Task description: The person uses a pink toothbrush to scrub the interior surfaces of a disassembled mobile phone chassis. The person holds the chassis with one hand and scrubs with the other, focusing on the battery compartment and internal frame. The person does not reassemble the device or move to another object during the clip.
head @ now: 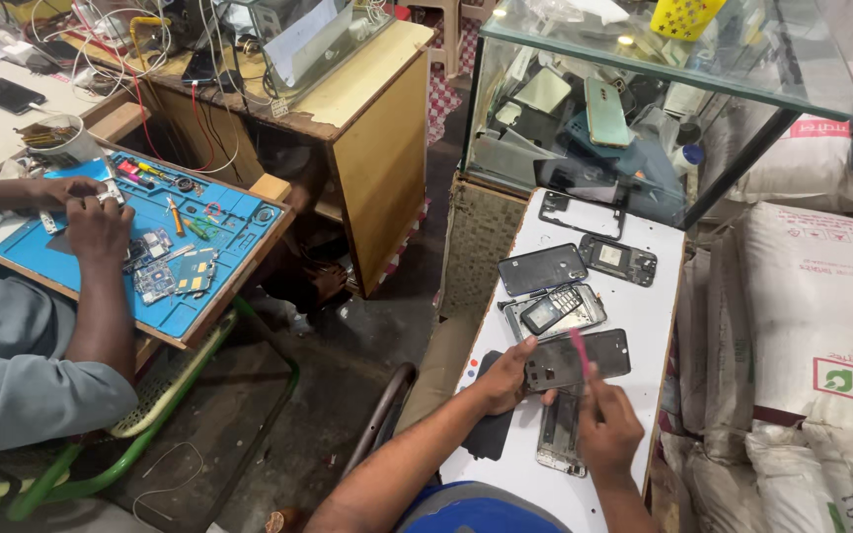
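Note:
On a narrow white table, my left hand presses down the near-left edge of a dark phone frame. My right hand grips a thin pink pry tool whose tip rests on that frame. Under my hands lies a silvery phone chassis and a black flat piece. Beyond them sit a small keypad phone on a grey tray, a dark back cover and another open phone frame.
A glass display case filled with phone parts stands behind the table. White sacks are piled on the right. At left another person's hands work over a blue repair mat on a wooden bench. A wooden desk carries cables.

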